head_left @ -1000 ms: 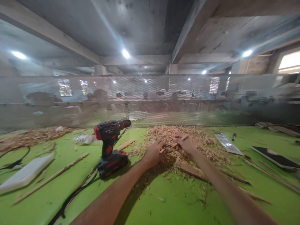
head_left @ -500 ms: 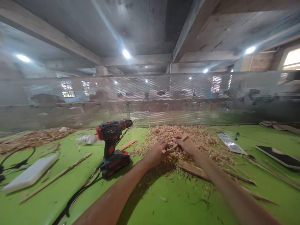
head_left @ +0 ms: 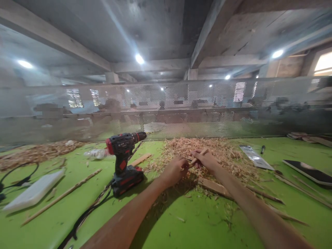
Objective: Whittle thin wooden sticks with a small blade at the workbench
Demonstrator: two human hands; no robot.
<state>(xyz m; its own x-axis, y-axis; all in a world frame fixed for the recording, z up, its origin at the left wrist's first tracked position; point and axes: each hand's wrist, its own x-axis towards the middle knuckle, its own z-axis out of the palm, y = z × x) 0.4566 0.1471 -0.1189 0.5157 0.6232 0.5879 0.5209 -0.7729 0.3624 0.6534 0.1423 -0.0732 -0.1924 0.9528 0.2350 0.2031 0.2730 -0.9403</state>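
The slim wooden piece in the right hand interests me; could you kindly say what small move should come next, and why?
Perhaps turn the slim wooden piece slightly to look it over: the right hand grips it with the left hand curled close by, and together they hide part of it.

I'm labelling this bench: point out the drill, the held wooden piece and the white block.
Drill (head_left: 122, 146), head view: on its motor housing.
Held wooden piece (head_left: 204, 151), head view: on its exposed upper end.
White block (head_left: 35, 191), head view: on its top face.
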